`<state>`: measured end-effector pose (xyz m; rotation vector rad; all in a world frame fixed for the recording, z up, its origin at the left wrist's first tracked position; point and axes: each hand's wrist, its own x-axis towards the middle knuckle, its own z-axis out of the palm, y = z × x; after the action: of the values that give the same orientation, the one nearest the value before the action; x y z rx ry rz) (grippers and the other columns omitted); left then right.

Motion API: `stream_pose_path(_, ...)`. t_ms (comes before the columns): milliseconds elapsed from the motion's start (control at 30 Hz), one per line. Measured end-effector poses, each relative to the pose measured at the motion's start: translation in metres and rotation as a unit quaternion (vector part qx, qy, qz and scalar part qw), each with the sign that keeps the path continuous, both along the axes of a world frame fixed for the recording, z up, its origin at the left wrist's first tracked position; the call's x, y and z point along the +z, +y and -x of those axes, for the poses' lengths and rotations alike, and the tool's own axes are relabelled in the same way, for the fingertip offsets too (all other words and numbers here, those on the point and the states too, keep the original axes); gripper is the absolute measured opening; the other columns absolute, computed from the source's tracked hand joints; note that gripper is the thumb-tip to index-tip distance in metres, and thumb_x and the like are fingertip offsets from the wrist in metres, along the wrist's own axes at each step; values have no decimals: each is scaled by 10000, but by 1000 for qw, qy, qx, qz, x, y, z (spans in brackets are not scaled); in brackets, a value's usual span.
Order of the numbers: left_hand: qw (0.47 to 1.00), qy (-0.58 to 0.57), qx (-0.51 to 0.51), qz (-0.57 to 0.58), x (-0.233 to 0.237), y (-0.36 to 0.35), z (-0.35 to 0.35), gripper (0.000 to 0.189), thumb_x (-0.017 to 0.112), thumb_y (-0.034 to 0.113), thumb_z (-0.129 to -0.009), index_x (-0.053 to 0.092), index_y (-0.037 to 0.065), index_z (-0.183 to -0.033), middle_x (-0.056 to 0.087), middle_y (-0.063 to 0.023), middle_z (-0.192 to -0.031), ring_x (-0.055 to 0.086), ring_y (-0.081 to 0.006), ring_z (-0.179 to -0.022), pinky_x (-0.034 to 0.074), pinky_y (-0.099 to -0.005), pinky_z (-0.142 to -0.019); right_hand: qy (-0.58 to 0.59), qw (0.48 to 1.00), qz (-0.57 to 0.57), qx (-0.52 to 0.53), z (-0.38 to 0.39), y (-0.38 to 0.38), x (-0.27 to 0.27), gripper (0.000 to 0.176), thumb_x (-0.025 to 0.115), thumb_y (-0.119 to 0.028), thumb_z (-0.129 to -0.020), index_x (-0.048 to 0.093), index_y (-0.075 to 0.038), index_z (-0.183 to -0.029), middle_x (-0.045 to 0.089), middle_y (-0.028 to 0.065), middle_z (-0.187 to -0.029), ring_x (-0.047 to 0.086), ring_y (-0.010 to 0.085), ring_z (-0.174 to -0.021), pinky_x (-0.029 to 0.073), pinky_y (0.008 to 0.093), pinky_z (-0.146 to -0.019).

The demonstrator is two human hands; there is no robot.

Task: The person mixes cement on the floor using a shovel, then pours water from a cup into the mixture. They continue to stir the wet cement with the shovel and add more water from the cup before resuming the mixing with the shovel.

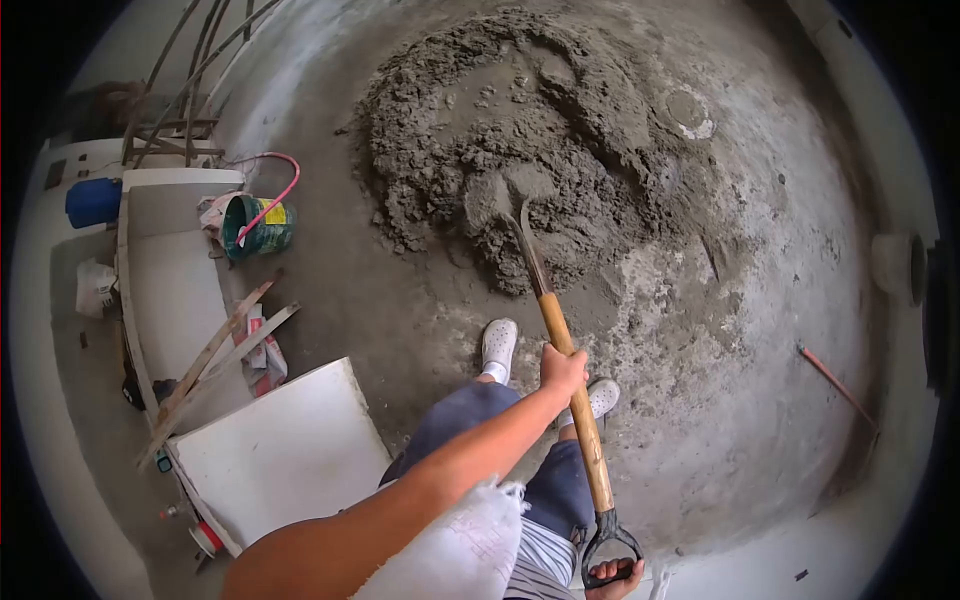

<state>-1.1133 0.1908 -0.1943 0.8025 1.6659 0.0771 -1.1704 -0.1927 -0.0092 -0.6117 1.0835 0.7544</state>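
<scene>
Shovel [590, 450] stands before you, blade in the far mortar pile [560, 110]. Your left hand [563, 370] clenches its shaft midway; your right hand [615, 578] grips the near handle. A bucket [255, 228] sits left.

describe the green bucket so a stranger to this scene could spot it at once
Start at the grey mortar pile on the concrete floor and look left toward the white panels. The bucket stands beside their far end. It alone is dark green with a yellow label and a pink hose curving over it.
</scene>
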Motion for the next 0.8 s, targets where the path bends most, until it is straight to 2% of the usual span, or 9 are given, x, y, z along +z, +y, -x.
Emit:
stream_pose_path(33,1000,-17,9,-11,11,3,1,369,626,103,-755,386,-29,-1002,564,-125,-747,560,-179,-463,475,-338,-419,1,1000,0,3,1,6,-3,242,627,-196,-817,559,-8,-679,530,94,-577,518,211,-519,428,327,-461)
stream_pose_path(100,997,-56,37,-29,22,50,-13,363,609,49,-734,369,-7,-1001,517,-116,-696,539,-184,-458,446,-337,-367,-30,982,161,97,5,39,-25,477,504,-566,-847,353,-193,-591,240,-34,-442,265,120,-366,267,295,-378)
stream_pose_path(167,992,-95,35,-76,9,115,-28,338,593,32,-745,377,11,-1004,525,-105,-689,531,-174,-449,429,-331,-351,-59,984,145,87,-5,105,-48,460,494,-536,-860,329,-201,-592,228,-46,-459,223,100,-371,231,285,-375)
stream_pose_path(200,994,-64,6,-89,8,152,-37,325,602,28,-746,390,21,-993,540,-108,-709,535,-173,-457,436,-326,-366,-77,987,126,56,-9,144,-56,400,499,-493,-871,405,-197,-619,232,-42,-493,216,101,-390,189,273,-378)
stream_pose_path(300,974,32,-108,-195,-10,236,-48,401,654,77,-751,427,-30,-1064,591,-157,-859,630,-251,-705,526,-393,-568,-132,986,-53,83,-36,276,-61,380,493,-427,-896,399,-168,-634,299,-35,-535,257,112,-441,255,274,-441)
stream_pose_path(333,955,89,-157,-237,-20,255,-50,438,667,88,-751,428,-46,-1093,593,-172,-911,641,-282,-787,538,-414,-627,-84,993,-85,12,-36,306,-87,369,507,-392,-895,406,-145,-640,344,-5,-560,319,130,-495,286,290,-478)
stream_pose_path(467,957,116,-229,-135,-10,293,-51,593,678,138,-754,345,-45,-1210,536,-211,-1100,621,-317,-904,538,-417,-719,-150,973,-145,103,-60,426,-83,296,552,-364,-882,480,-121,-728,464,50,-618,470,218,-596,423,385,-623)
stream_pose_path(567,928,157,-289,-176,-6,303,-48,597,662,110,-748,328,-21,-1225,527,-209,-1079,620,-324,-907,541,-428,-687,-156,967,-172,107,-57,433,-62,289,545,-340,-878,468,-108,-724,464,53,-622,490,222,-615,444,403,-663)
stream_pose_path(800,974,101,-186,-78,-3,262,-71,588,657,37,-715,318,-7,-1192,525,-198,-983,623,-312,-759,540,-457,-603,-112,984,-107,86,-67,354,-35,296,548,-338,-857,454,-107,-697,450,53,-608,480,225,-589,452,412,-643)
